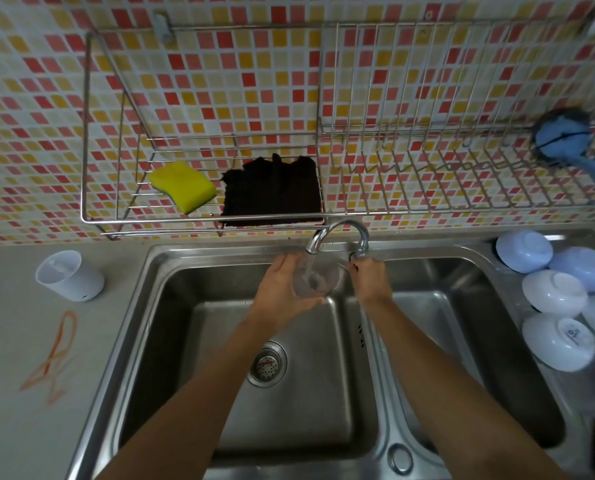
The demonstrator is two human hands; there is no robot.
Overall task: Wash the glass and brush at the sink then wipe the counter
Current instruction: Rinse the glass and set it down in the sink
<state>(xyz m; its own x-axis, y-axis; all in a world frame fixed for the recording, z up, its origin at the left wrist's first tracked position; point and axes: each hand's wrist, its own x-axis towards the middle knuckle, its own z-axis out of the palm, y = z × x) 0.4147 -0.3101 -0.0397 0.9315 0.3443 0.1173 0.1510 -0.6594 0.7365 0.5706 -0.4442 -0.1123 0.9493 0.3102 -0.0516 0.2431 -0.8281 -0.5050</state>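
A clear glass [315,280] is held under the running tap [337,237] over the left basin of the steel sink [192,292]. My left hand [282,285] cups the glass from the left and below. Water streams into it. My right hand [370,275] grips the tap's handle at the base of the spout. A blue brush [562,138] lies in the wire wall rack [427,188] at the far right. A yellow sponge [182,185] and a dark cloth [272,190] rest in the rack's left part.
A white cup [69,275] stands on the grey counter [19,341] left of the sink, with orange marks [55,355] near it. Several white bowls [555,296] sit upside down on the drainer at right. The sink strainer [266,365] is in the left basin.
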